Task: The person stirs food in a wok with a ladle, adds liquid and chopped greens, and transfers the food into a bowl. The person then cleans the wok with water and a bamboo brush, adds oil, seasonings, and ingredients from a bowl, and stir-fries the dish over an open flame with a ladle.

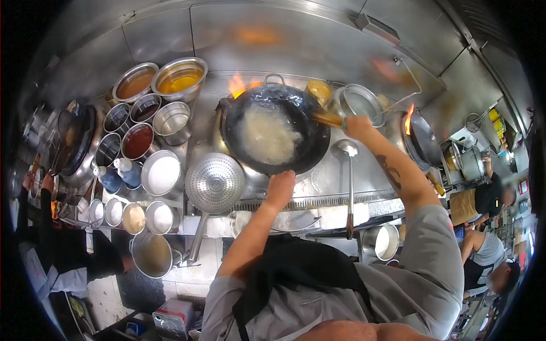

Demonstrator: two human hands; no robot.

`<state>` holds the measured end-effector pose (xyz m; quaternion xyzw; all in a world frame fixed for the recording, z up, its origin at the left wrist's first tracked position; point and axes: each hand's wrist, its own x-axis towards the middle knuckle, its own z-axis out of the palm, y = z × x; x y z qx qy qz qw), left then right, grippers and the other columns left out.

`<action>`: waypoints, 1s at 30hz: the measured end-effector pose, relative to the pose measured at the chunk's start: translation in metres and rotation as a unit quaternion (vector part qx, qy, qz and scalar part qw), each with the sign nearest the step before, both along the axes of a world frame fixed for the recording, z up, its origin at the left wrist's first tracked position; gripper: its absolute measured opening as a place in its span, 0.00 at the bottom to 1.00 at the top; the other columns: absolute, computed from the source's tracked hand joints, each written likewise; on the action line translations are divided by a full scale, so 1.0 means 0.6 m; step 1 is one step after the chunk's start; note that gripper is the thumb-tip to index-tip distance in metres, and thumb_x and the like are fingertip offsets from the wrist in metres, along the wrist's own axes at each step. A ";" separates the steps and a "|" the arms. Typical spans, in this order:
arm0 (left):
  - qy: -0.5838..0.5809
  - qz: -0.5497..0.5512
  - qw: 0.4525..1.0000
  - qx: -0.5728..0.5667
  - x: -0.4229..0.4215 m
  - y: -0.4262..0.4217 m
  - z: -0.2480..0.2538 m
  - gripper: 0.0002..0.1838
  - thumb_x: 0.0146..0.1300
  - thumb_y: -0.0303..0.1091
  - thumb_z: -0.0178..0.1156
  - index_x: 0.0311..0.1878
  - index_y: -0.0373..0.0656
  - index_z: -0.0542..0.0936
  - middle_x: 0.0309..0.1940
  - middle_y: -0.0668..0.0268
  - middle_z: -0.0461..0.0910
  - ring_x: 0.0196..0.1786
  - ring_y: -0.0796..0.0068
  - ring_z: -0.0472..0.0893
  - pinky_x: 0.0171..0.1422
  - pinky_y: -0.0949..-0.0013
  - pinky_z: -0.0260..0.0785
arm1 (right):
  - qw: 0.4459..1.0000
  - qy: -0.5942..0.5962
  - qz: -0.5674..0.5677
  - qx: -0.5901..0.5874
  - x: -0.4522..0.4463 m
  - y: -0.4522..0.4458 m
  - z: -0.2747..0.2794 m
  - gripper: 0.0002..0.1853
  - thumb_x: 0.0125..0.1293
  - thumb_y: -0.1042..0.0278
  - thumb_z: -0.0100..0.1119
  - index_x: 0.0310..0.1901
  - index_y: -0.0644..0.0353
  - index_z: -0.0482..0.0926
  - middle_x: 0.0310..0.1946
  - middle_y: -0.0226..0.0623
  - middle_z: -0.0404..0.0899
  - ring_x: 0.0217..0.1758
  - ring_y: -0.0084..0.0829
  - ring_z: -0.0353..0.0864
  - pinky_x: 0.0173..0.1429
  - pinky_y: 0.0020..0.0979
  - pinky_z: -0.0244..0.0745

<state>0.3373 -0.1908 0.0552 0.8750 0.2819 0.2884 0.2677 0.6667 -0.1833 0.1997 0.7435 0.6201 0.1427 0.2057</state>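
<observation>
A large black wok (230, 133) sits over a lit burner, with flames at its back left. Cloudy, foaming liquid (266, 134) covers much of its bottom. At the wok's near rim, my left hand (281, 190) is closed; the grip itself is hidden under the fingers. My right hand (358, 127) grips a bamboo wok brush (328, 118), whose far end reaches over the wok's right side. To the right of the wok lies a ladle (348, 170), its handle toward me. A round perforated strainer (215, 182) rests on the left, handle pointing down.
Metal pots of sauces (137, 141), bowls of white seasoning (161, 172) and squeeze bottles (127, 173) crowd the left. A second wok (424, 138) stands by a flame on the right. Co-workers (489, 196) are at the far right; another person's dark sleeve (45, 219) shows left.
</observation>
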 end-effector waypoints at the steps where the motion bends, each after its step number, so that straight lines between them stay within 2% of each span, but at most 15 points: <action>1: 0.016 0.003 1.000 0.005 0.000 -0.002 0.003 0.04 0.59 0.30 0.54 0.31 0.42 0.73 0.29 0.58 0.79 0.38 0.55 0.79 0.42 0.52 0.65 | 0.999 0.008 0.023 0.030 -0.005 0.022 0.012 0.16 0.58 0.51 0.56 0.35 0.57 0.80 0.28 0.43 0.82 0.33 0.44 0.84 0.37 0.44 0.79; 4: 0.033 0.009 0.999 -0.007 -0.011 -0.014 0.033 0.04 0.59 0.30 0.55 0.31 0.41 0.73 0.28 0.57 0.79 0.38 0.54 0.79 0.42 0.52 0.64 | 0.993 0.063 0.081 0.052 -0.081 0.080 0.076 0.17 0.58 0.52 0.55 0.29 0.59 0.81 0.25 0.44 0.82 0.31 0.46 0.83 0.35 0.45 0.78; 6: -0.007 0.010 1.000 -0.013 -0.010 -0.009 0.022 0.05 0.58 0.31 0.55 0.30 0.40 0.73 0.28 0.56 0.79 0.37 0.53 0.79 0.42 0.52 0.66 | 0.991 0.114 0.043 0.050 -0.120 0.143 0.061 0.17 0.57 0.53 0.55 0.29 0.61 0.81 0.26 0.46 0.82 0.32 0.47 0.83 0.37 0.45 0.78; 8: -0.022 0.020 1.000 0.003 -0.006 -0.001 -0.001 0.06 0.58 0.31 0.56 0.29 0.40 0.73 0.27 0.55 0.79 0.36 0.51 0.79 0.41 0.51 0.67 | 0.984 0.141 0.083 0.067 -0.176 0.186 0.039 0.18 0.55 0.53 0.56 0.31 0.62 0.83 0.27 0.48 0.82 0.33 0.48 0.84 0.39 0.45 0.79; 10: -0.013 0.035 0.999 0.038 0.008 0.007 -0.027 0.07 0.57 0.31 0.58 0.28 0.39 0.73 0.26 0.53 0.79 0.35 0.50 0.80 0.40 0.51 0.68 | 0.968 0.218 0.068 0.104 -0.208 0.231 -0.040 0.17 0.54 0.56 0.56 0.33 0.62 0.83 0.34 0.50 0.83 0.38 0.48 0.84 0.44 0.44 0.79; 11: -0.032 0.034 0.998 0.030 0.006 0.005 -0.023 0.07 0.56 0.31 0.58 0.28 0.39 0.73 0.26 0.53 0.79 0.34 0.50 0.80 0.40 0.51 0.69 | 0.958 0.275 0.021 0.083 -0.243 0.240 -0.065 0.16 0.54 0.57 0.56 0.32 0.63 0.83 0.35 0.51 0.83 0.39 0.48 0.84 0.46 0.43 0.79; 14: -0.052 0.032 0.997 0.042 0.002 0.010 -0.014 0.08 0.56 0.32 0.58 0.28 0.39 0.73 0.26 0.51 0.79 0.34 0.50 0.80 0.40 0.53 0.70 | 0.936 0.327 0.120 0.054 -0.302 0.210 -0.140 0.20 0.57 0.53 0.56 0.33 0.65 0.82 0.31 0.54 0.81 0.35 0.52 0.82 0.43 0.47 0.77; 16: -0.014 0.033 0.999 0.031 0.003 0.002 -0.015 0.07 0.56 0.32 0.57 0.28 0.39 0.73 0.26 0.52 0.79 0.34 0.51 0.80 0.41 0.53 0.70 | 0.931 0.344 0.125 -0.006 -0.335 0.139 -0.103 0.21 0.57 0.51 0.55 0.35 0.65 0.81 0.29 0.55 0.80 0.33 0.53 0.81 0.41 0.49 0.75; 18: 0.010 0.038 0.999 0.018 0.000 0.001 0.001 0.06 0.57 0.32 0.56 0.29 0.39 0.74 0.27 0.53 0.80 0.34 0.52 0.80 0.41 0.53 0.69 | 0.914 0.379 0.100 -0.102 -0.332 0.076 -0.062 0.20 0.57 0.51 0.56 0.36 0.64 0.81 0.31 0.54 0.81 0.36 0.51 0.82 0.43 0.47 0.76; 20: 0.021 0.046 0.999 -0.003 -0.003 -0.001 0.028 0.05 0.58 0.31 0.55 0.30 0.40 0.74 0.27 0.54 0.80 0.35 0.53 0.80 0.42 0.53 0.68 | 0.935 0.329 0.107 -0.081 -0.294 0.021 -0.075 0.19 0.56 0.52 0.57 0.37 0.62 0.82 0.34 0.54 0.81 0.40 0.49 0.82 0.47 0.45 0.77; 22: 0.019 0.029 0.999 -0.013 -0.005 -0.003 0.026 0.05 0.59 0.30 0.53 0.30 0.40 0.74 0.28 0.55 0.79 0.36 0.53 0.80 0.43 0.52 0.67 | 0.944 0.299 0.054 -0.130 -0.251 0.005 -0.038 0.19 0.55 0.53 0.59 0.36 0.62 0.82 0.36 0.53 0.81 0.43 0.47 0.82 0.49 0.43 0.77; 24: 0.012 0.020 1.000 -0.014 -0.004 0.001 0.020 0.05 0.59 0.30 0.52 0.30 0.40 0.73 0.29 0.55 0.79 0.37 0.53 0.79 0.43 0.51 0.66 | 0.968 0.200 0.022 -0.151 -0.205 0.036 -0.021 0.18 0.56 0.55 0.57 0.36 0.63 0.82 0.36 0.52 0.81 0.43 0.46 0.83 0.49 0.44 0.77; 27: 0.016 0.017 1.000 -0.012 0.000 -0.009 0.007 0.04 0.59 0.30 0.52 0.30 0.40 0.73 0.29 0.56 0.79 0.37 0.53 0.79 0.42 0.51 0.65 | 0.983 0.173 0.026 -0.064 -0.128 0.102 -0.095 0.17 0.58 0.56 0.54 0.34 0.63 0.83 0.35 0.50 0.82 0.42 0.46 0.83 0.47 0.44 0.78; 29: 0.053 0.026 0.998 -0.004 -0.004 -0.007 0.019 0.04 0.59 0.30 0.52 0.31 0.41 0.73 0.29 0.57 0.78 0.37 0.53 0.78 0.41 0.51 0.65 | 0.975 0.183 0.125 -0.020 -0.163 0.043 -0.063 0.15 0.59 0.57 0.53 0.35 0.61 0.82 0.33 0.47 0.83 0.39 0.45 0.84 0.42 0.43 0.79; 30: 0.033 0.015 0.999 -0.010 -0.012 -0.002 0.029 0.04 0.59 0.30 0.53 0.31 0.41 0.73 0.28 0.57 0.78 0.36 0.53 0.78 0.41 0.51 0.65 | 0.979 0.173 0.082 -0.062 -0.163 0.035 -0.084 0.15 0.59 0.57 0.53 0.36 0.60 0.82 0.32 0.46 0.83 0.39 0.44 0.84 0.41 0.43 0.80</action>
